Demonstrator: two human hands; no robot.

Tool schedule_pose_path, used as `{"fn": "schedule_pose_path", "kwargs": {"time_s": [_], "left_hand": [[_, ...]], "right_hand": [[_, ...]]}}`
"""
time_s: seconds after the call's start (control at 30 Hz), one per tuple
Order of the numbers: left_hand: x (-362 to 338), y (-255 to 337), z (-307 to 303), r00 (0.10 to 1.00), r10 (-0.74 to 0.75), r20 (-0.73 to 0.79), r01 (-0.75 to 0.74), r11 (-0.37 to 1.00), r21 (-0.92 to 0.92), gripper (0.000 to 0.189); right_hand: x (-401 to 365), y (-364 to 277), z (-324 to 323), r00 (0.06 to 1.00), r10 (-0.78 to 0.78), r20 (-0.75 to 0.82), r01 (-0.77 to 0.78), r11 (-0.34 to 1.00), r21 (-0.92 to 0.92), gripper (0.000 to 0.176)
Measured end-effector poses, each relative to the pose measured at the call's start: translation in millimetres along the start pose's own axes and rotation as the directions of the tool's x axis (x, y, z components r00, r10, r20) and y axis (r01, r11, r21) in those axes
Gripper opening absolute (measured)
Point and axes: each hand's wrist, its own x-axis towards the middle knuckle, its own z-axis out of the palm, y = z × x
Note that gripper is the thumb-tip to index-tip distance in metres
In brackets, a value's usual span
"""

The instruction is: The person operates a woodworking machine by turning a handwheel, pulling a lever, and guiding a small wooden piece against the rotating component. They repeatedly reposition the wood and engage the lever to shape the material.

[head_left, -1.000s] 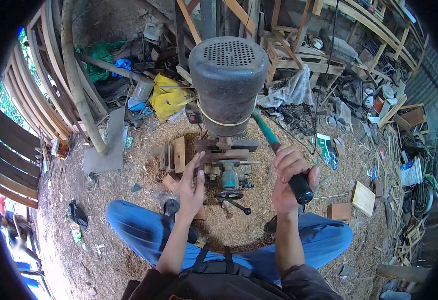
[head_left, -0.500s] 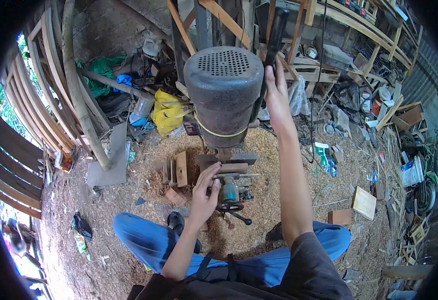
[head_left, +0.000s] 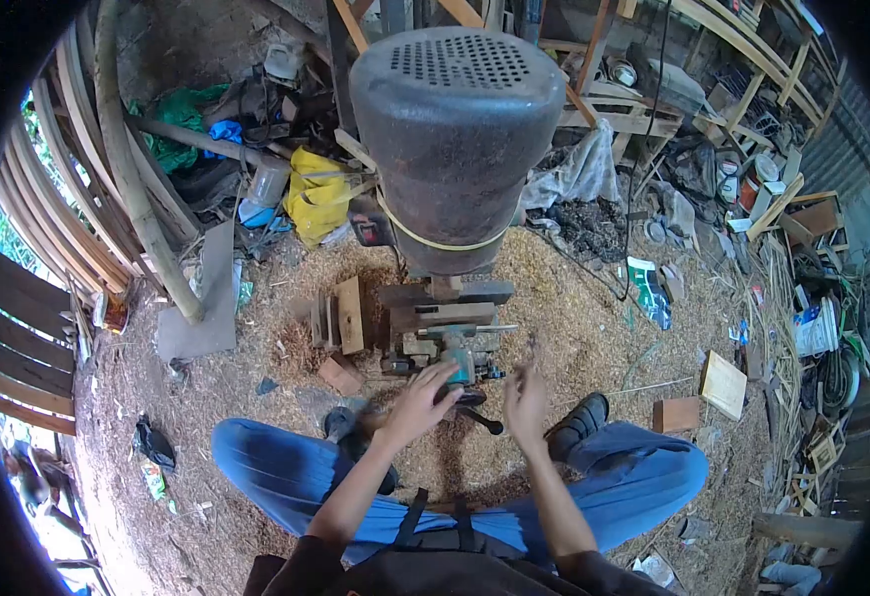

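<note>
The left hand (head_left: 418, 405), fingers loosely spread, lies over the wheel (head_left: 472, 397); the right hand (head_left: 526, 402) blurs beside the crank (head_left: 481, 419), its grip impossible to tell. Beyond sit the teal vise (head_left: 463, 367), a block (head_left: 455, 315), then the motor (head_left: 455, 149). A swinging crank could knock the knuckles.

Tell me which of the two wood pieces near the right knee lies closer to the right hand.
The brown block; the paler, yellowish slab lies beyond it, farther from the right hand.
</note>
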Motion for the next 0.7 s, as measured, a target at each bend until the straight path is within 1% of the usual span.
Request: {"fn": "schedule_pose_path", "kwargs": {"time_s": [0.03,0.07,0.1,0.13,0.17,0.2,0.27,0.3,0.33,0.4,0.43,0.5,0.53,0.6,0.63,0.7], "left_hand": [[-4.7,-12.3,8.9,0.998,0.015,0.069,-0.014,1.0,-0.013,0.041],[-8.5,-19.6,14.0,0.99,0.032,0.138,-0.028,0.999,-0.026,0.042],[-12.0,-20.7,16.9,0.987,0.069,0.145,-0.071,0.997,0.011,0.04],[-14.7,-22.9,20.6,0.986,0.064,0.153,-0.065,0.998,0.004,0.04],[-16.0,-24.6,24.2,0.991,0.075,0.107,-0.073,0.997,-0.025,0.037],[-17.1,-25.9,28.3,0.995,0.083,0.059,-0.08,0.995,-0.056,0.035],[-17.3,-26.5,32.7,0.995,0.072,0.064,-0.069,0.996,-0.051,0.032],[-16.3,-27.6,32.8,0.996,0.068,0.062,-0.066,0.997,-0.036,0.03],[-16.7,-30.1,33.8,0.996,0.059,0.062,-0.057,0.998,-0.036,0.03],[-15.9,-33.1,36.7,0.995,0.088,0.056,-0.088,0.996,0.008,0.029],[-16.6,-33.2,38.4,0.995,0.085,0.057,-0.086,0.996,0.005,0.029],[-16.3,-33.4,38.7,0.995,0.09,0.046,-0.09,0.996,0.004,0.03],[-15.6,-33.4,38.7,0.995,0.088,0.05,-0.088,0.996,0.001,0.03],[-16.8,-33.1,40.6,0.997,0.073,0.036,-0.073,0.997,-0.006,0.029],[-18.5,-32.8,43.2,0.996,0.073,0.047,-0.073,0.997,-0.01,0.029],[-14.7,-34.3,45.4,0.995,0.098,0.023,-0.097,0.994,-0.042,0.03]], "right_hand": [[-23.9,9.7,7.3,0.99,0.052,0.13,-0.036,0.992,-0.12,0.031],[-40.3,14.7,15.7,0.961,0.118,0.25,-0.056,0.969,-0.241,0.033],[-49.0,18.7,23.9,0.96,0.125,0.252,-0.062,0.968,-0.244,0.033],[-58.7,22.9,31.6,0.916,0.111,0.386,0.06,0.913,-0.403,0.035],[-66.4,27.7,39.1,0.85,0.122,0.513,0.2,0.825,-0.529,0.036],[-66.4,31.1,47.3,0.846,0.134,0.516,0.196,0.823,-0.534,0.036],[-57.1,39.5,67.0,0.751,0.287,0.595,0.212,0.749,-0.628,0.035],[-56.9,51.1,75.7,0.742,0.231,0.63,0.302,0.723,-0.621,0.034],[-57.6,54.7,80.0,0.736,0.231,0.636,0.306,0.724,-0.618,0.034],[-57.2,60.3,83.8,0.745,0.145,0.652,0.378,0.712,-0.591,0.037],[-57.5,62.1,82.7,0.743,0.148,0.653,0.378,0.712,-0.592,0.037],[-55.6,60.5,81.1,0.743,0.08,0.664,0.424,0.712,-0.56,0.038],[-53.2,58.6,79.3,0.742,0.084,0.665,0.422,0.712,-0.561,0.038],[-50.5,58.8,75.4,0.693,0.137,0.708,0.403,0.741,-0.538,0.02],[-51.3,62.3,73.1,0.693,0.147,0.706,0.394,0.743,-0.541,0.02],[-42.5,74.4,68.9,0.653,0.197,0.732,0.337,0.789,-0.514,0.024]]}}
